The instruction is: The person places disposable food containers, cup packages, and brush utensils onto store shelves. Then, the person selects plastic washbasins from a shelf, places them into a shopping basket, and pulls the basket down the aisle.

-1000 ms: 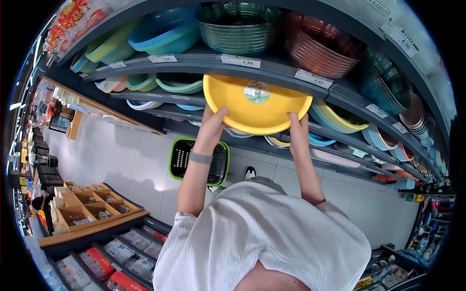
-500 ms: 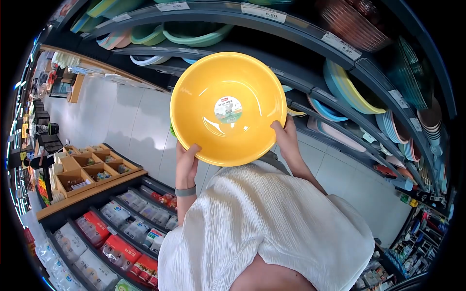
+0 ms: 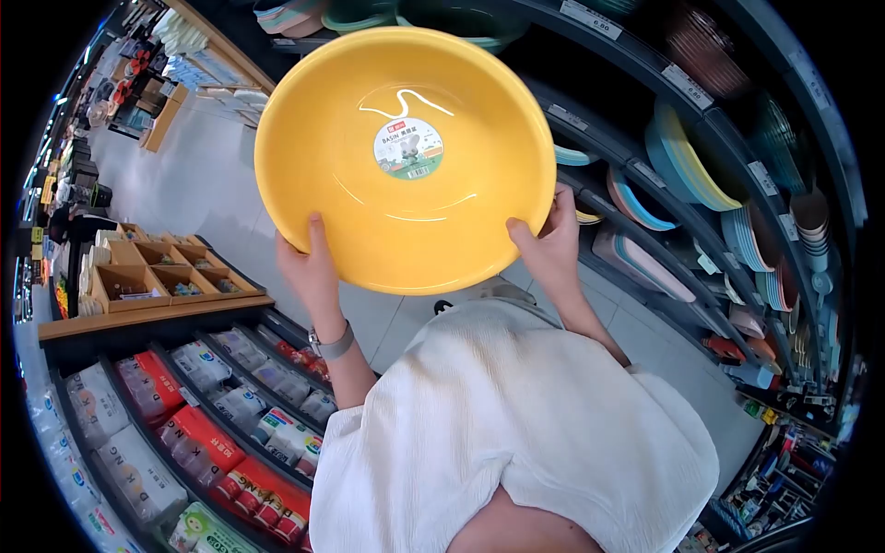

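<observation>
A large round yellow basin (image 3: 433, 240) is held up in front of me, its inside facing my view. On its inner bottom is a round label (image 3: 408, 148) with the word BASIN and a small animal picture. My left hand (image 3: 312, 267) grips the lower left rim, thumb over the inside edge and a watch on the wrist. At the lower right rim, my right hand (image 3: 550, 244) is closed round the edge with the thumb inside. The other fingers of both hands are partly hidden behind the basin.
Shelves with stacked basins (image 3: 691, 157) and price tags curve along the top and right. At lower left, a sloped rack holds red and white packages (image 3: 207, 442). Beyond it stands a wooden divided tray (image 3: 171, 276). Pale floor tiles (image 3: 207, 166) run between the displays.
The yellow basin has come closer to my view and shifted slightly left and up, so it looks larger. Both hands keep their hold on the rim. My view has turned a little.
</observation>
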`<state>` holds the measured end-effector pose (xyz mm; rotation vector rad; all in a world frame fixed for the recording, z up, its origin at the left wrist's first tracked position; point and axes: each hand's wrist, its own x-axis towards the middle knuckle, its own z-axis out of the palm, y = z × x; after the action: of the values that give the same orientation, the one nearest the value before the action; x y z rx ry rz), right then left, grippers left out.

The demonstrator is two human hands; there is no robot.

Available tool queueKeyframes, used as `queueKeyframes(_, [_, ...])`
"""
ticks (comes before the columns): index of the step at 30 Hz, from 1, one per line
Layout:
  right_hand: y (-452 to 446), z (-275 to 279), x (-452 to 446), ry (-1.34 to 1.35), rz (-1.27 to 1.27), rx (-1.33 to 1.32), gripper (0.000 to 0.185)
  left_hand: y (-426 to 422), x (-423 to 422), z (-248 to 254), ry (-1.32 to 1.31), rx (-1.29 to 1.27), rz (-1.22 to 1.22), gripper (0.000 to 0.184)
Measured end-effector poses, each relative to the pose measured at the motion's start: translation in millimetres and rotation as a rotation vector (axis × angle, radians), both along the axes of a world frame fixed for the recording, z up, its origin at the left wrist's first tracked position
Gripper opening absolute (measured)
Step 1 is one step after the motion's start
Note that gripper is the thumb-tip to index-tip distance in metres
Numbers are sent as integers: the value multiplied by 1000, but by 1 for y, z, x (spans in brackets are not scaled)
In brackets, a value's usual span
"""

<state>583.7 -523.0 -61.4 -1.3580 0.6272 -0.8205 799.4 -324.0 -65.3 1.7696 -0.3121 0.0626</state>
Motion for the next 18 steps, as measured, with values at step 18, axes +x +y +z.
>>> queueKeyframes(18, [68, -17, -16, 267, 127, 21, 29, 84, 7, -78, 66, 44, 22, 32])
